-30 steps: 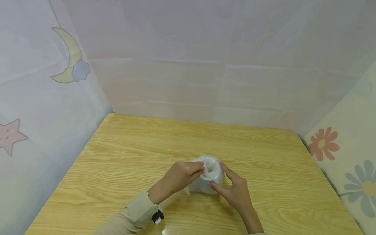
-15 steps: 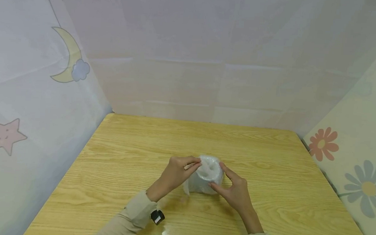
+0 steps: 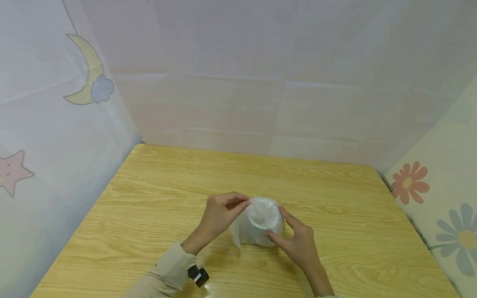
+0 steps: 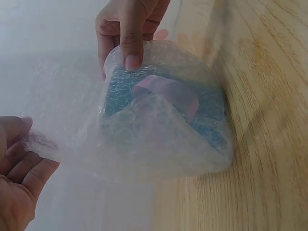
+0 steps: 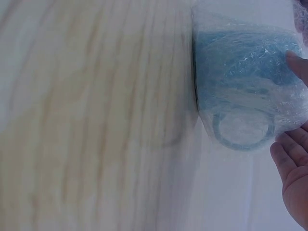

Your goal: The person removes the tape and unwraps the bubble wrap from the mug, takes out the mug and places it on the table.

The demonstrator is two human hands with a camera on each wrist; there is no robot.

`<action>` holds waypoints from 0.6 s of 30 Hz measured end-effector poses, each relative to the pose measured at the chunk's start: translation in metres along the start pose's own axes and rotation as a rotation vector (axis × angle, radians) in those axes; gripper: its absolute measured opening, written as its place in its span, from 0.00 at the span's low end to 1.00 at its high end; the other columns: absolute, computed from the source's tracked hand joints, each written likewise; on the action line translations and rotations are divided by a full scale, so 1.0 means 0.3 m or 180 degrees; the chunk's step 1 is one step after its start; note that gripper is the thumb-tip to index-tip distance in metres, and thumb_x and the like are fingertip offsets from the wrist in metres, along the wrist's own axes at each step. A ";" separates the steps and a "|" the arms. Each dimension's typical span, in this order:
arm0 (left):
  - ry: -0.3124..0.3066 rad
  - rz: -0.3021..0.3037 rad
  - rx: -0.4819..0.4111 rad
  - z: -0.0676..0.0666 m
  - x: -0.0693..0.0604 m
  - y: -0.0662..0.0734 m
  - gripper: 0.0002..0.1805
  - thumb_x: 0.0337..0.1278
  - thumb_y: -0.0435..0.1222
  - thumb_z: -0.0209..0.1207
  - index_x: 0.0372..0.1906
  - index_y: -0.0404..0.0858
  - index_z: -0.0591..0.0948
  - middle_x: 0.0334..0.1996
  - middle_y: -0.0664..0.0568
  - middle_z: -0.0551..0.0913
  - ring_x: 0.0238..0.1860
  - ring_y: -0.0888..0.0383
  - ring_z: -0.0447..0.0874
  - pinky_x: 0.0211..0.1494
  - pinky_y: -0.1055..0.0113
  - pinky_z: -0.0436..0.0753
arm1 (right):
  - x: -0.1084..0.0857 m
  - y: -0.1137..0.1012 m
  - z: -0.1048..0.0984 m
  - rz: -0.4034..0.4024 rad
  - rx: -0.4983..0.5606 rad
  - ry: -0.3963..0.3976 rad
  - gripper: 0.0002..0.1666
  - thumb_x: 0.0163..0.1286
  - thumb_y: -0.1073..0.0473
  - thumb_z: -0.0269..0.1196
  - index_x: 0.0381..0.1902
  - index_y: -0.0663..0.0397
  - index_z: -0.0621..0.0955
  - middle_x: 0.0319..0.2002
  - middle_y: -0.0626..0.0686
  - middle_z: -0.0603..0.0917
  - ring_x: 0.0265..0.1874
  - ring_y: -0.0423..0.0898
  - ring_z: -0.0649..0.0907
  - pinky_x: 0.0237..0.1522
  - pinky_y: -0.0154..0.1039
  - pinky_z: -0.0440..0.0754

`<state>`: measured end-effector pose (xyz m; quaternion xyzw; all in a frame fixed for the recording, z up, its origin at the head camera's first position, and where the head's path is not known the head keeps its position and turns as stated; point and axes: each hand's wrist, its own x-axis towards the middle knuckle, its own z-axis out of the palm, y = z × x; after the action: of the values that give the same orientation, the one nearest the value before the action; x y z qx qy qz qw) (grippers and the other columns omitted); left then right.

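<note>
A blue mug (image 5: 231,62) stands on the table inside a layer of clear bubble wrap (image 3: 254,233). Its ring handle (image 5: 219,137) shows through the wrap in the right wrist view, and a pink curved band (image 4: 168,91) shows on the side seen from the left wrist. My left hand (image 3: 220,213) pinches a loose end of the wrap between thumb and fingers, left of the mug. With thumb and fingers spread around the right side and upper rim, my right hand (image 3: 300,242) holds the wrapped mug. The mug's opening is covered by wrap.
The wood-grain table (image 3: 172,177) reaches to a pale back curtain (image 3: 240,113). Printed side panels with a moon (image 3: 89,69) and flowers (image 3: 466,237) flank it. A black wrist camera (image 3: 198,275) sits by the left cuff.
My left hand has moved left and slightly away from me, drawing the loose wrap out from the mug's top opening, which now looks covered. The right hand has stayed in place.
</note>
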<state>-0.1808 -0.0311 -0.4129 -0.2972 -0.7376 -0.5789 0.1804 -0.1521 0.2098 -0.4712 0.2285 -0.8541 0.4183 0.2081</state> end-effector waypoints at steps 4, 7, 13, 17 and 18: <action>0.0126 -0.0193 -0.0113 -0.006 0.000 0.001 0.04 0.56 0.27 0.65 0.36 0.30 0.86 0.33 0.46 0.87 0.33 0.52 0.88 0.34 0.69 0.85 | -0.001 -0.003 0.000 0.0038 0.0008 -0.0012 0.44 0.46 0.61 0.80 0.60 0.71 0.75 0.56 0.64 0.78 0.53 0.61 0.79 0.47 0.55 0.80; 0.0202 -0.0324 -0.0133 -0.009 0.001 0.001 0.04 0.55 0.26 0.65 0.35 0.28 0.86 0.32 0.43 0.87 0.33 0.49 0.88 0.34 0.69 0.85 | 0.000 -0.005 -0.001 0.0058 0.0012 -0.0023 0.44 0.46 0.60 0.80 0.60 0.71 0.75 0.56 0.64 0.77 0.53 0.61 0.79 0.47 0.55 0.80; 0.0250 -0.0539 -0.0155 -0.031 0.011 0.060 0.05 0.56 0.22 0.63 0.37 0.23 0.84 0.33 0.38 0.86 0.35 0.44 0.87 0.35 0.70 0.85 | 0.003 -0.007 0.000 0.0065 -0.0010 -0.0003 0.44 0.46 0.60 0.80 0.60 0.71 0.75 0.56 0.64 0.77 0.53 0.61 0.79 0.47 0.54 0.80; 0.0303 -0.0657 -0.0251 -0.052 0.014 0.110 0.06 0.58 0.22 0.61 0.39 0.22 0.83 0.35 0.37 0.86 0.37 0.44 0.87 0.37 0.69 0.85 | 0.003 -0.007 0.001 0.0062 -0.0024 -0.0001 0.45 0.46 0.60 0.80 0.60 0.71 0.75 0.56 0.64 0.77 0.53 0.60 0.79 0.47 0.53 0.80; 0.0321 -0.0698 -0.0275 -0.055 0.013 0.109 0.06 0.58 0.22 0.61 0.40 0.22 0.83 0.35 0.37 0.86 0.37 0.44 0.87 0.38 0.69 0.85 | 0.003 -0.007 0.001 0.0060 -0.0022 0.0000 0.45 0.46 0.60 0.80 0.60 0.71 0.75 0.56 0.64 0.77 0.53 0.60 0.79 0.47 0.54 0.80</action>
<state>-0.1638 -0.0411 -0.3816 -0.1927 -0.7301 -0.6406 0.1398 -0.1517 0.2081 -0.4698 0.2198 -0.8576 0.4173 0.2049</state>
